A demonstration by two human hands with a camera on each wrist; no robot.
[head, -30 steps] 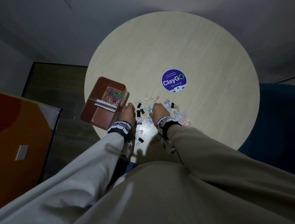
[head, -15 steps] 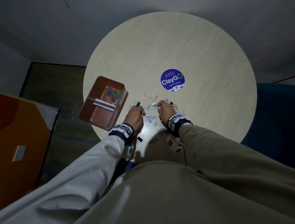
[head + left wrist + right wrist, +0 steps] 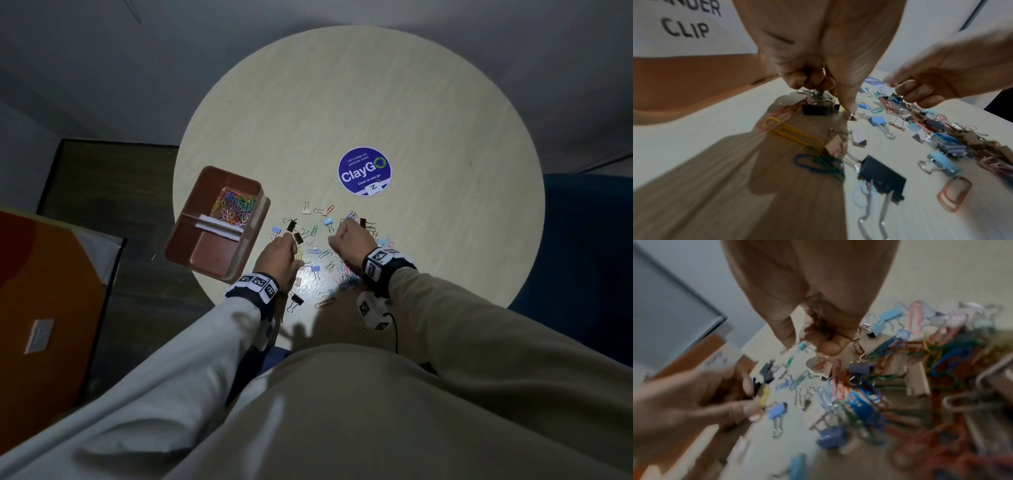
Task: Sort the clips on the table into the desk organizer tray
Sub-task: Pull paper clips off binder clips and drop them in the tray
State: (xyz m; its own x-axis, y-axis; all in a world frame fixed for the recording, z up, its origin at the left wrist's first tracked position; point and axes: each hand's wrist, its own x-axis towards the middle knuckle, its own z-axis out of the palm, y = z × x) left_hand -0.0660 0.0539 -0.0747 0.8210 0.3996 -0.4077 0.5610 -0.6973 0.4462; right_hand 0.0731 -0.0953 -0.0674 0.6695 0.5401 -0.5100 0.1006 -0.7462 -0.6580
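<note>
A brown desk organizer tray (image 3: 209,250) overhangs the round table's left edge; colored paper clips (image 3: 234,207) fill its far compartment and the near one shows bare. Loose binder clips and paper clips (image 3: 322,253) lie scattered between my hands. My left hand (image 3: 291,240) hovers right of the tray, and in the left wrist view its fingertips (image 3: 818,82) pinch the wire handles of a black binder clip (image 3: 817,109). My right hand (image 3: 334,238) is curled into a fist over the pile; wire loops of a binder clip (image 3: 857,335) stick out of it.
The pale round table (image 3: 376,102) carries a purple ClayGo sticker (image 3: 364,172) beyond the clips. A white label reading "CLIP" (image 3: 684,24) is on the tray wall. A blue seat (image 3: 589,257) stands at the right and an orange cabinet (image 3: 41,308) at the left.
Both hands lifted off the near part of the pile and moved a little farther out. The left hand took hold of a black binder clip, and the right hand closed into a fist.
</note>
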